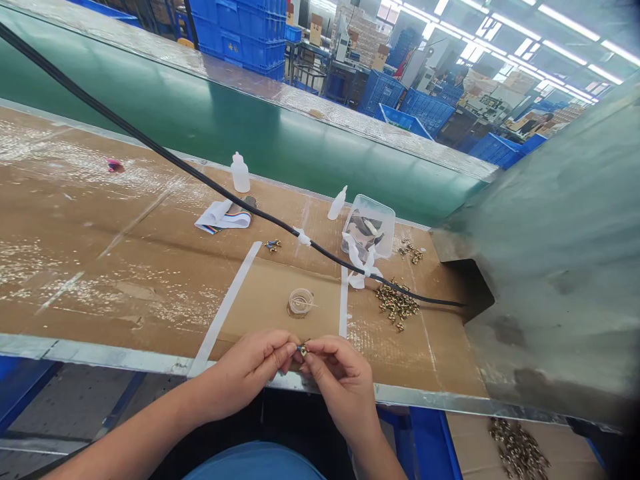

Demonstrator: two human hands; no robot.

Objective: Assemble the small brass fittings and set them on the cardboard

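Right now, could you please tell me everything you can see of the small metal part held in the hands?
The metal part is tiny, brassy and dark, its shape too small to tell. The left hand and right hand both pinch it with thumb and fingertips, holding it over the near metal edge of the table, in front of a small clear round dish. It touches nothing else.

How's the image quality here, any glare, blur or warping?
Head view: ceiling lights blow out top right; tape on the cardboard bench glints at left; the small part pinched by left hand and right hand is too tiny to resolve.
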